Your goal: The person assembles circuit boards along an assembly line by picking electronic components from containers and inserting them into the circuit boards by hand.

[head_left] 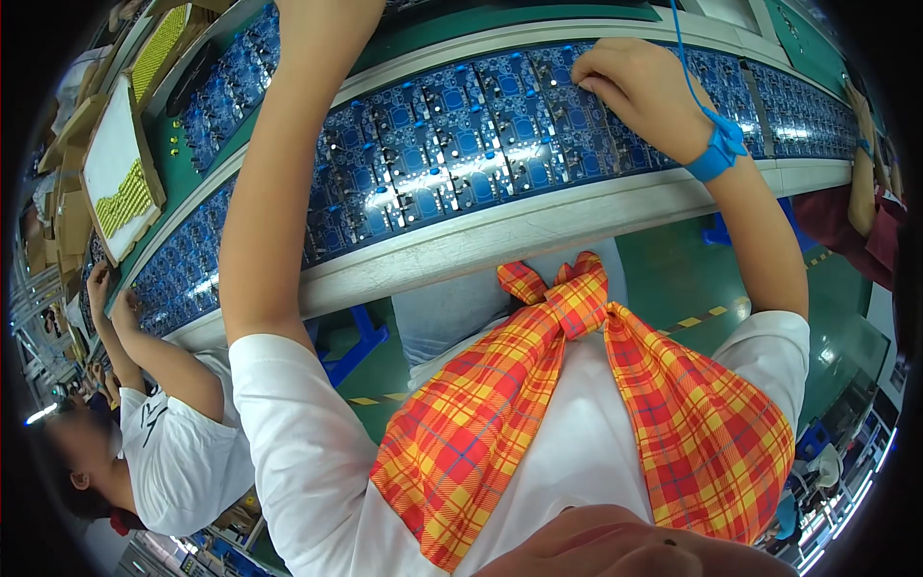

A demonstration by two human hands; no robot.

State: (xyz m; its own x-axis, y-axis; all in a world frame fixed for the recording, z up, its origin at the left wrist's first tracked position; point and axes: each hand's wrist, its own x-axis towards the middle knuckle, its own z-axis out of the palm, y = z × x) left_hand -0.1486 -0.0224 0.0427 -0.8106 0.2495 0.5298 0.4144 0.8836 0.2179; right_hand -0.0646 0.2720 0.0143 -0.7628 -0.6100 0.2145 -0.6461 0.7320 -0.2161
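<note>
A long row of blue circuit boards (pixel 452 144) lies along the rail line in front of me. My right hand (pixel 642 88) hovers over the boards right of the middle, its fingers curled and thumb pressed toward the forefinger in a pinch. Whatever that pinch holds, if anything, is too small to make out. Round the right wrist sits a blue wrist strap (pixel 719 150) with a blue cord running up. My left hand (pixel 332 17) reaches past the boards to the upper edge, where its fingers are cut off from view. Nearest to it are more blue boards (pixel 231 91) on the far side.
A pale metal rail (pixel 461 248) borders the near side of the boards. At the left stands a cardboard tray (pixel 120 178) with rows of yellow parts. One co-worker (pixel 183 442) sits at the left; another's arm (pixel 860 163) reaches in at the far right.
</note>
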